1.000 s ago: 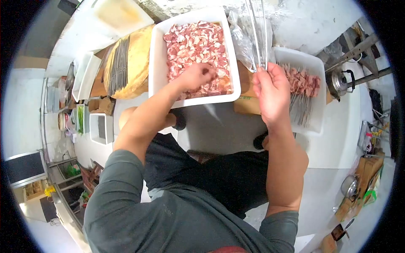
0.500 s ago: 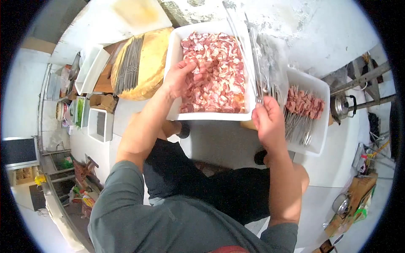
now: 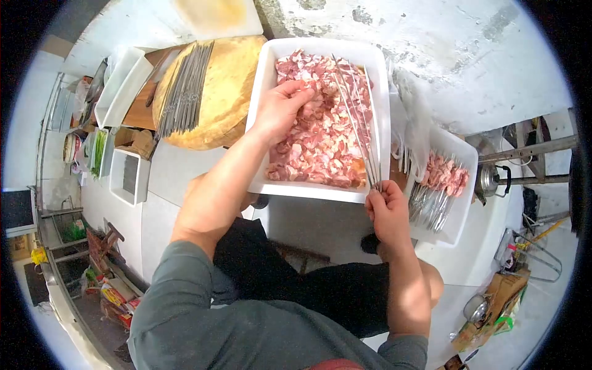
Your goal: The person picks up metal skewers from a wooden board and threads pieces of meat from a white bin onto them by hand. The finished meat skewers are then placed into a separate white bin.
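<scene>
A white tub (image 3: 318,192) in front of me is filled with cut raw meat (image 3: 320,142). Over its left half, my left hand (image 3: 283,108) is closed, thumb and fingers pinched on a piece of meat; the fingertips are partly hidden. By the tub's lower right corner, my right hand (image 3: 388,209) grips several thin metal skewers (image 3: 357,126) at their lower ends. They fan out and slant up across the meat in the tub.
Right of the tub, a second white tub (image 3: 453,237) holds loaded meat skewers (image 3: 445,176), with a clear plastic bag (image 3: 410,114) at its edge. Bare skewers (image 3: 185,89) lie on a round wooden board (image 3: 231,86) at left. A kettle (image 3: 489,180) stands far right.
My right hand has swung the skewers from beside the tub's right wall to over the meat. My left hand stays at the meat. The view has shifted somewhat.
</scene>
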The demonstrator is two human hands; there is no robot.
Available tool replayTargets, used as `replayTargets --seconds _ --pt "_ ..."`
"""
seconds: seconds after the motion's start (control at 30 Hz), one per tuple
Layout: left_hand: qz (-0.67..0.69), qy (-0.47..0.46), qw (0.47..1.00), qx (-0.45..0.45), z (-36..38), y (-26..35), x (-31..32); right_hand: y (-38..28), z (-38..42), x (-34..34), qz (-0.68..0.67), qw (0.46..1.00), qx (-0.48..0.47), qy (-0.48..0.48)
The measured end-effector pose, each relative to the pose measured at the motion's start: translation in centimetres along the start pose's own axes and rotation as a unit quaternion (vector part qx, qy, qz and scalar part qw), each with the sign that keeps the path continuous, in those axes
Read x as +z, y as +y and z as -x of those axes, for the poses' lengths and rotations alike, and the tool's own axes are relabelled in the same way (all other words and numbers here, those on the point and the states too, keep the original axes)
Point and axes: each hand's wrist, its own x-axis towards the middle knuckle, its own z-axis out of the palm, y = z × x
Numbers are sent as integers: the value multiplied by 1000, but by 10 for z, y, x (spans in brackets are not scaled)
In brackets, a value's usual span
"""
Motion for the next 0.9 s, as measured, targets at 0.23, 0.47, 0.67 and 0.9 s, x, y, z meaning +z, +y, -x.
replayTargets --seconds 0.23,0.47,0.67,0.9 --pt "171 7 985 -1 9 4 9 12 4 11 -48 998 2 -43" --pt "236 26 971 3 7 -4 -2 17 1 18 -25 998 6 -53" --pt "181 64 981 11 6 -1 1 20 -1 18 0 999 6 -47" --pt "261 26 965 -6 0 2 -4 20 -2 16 -6 999 -5 -48"
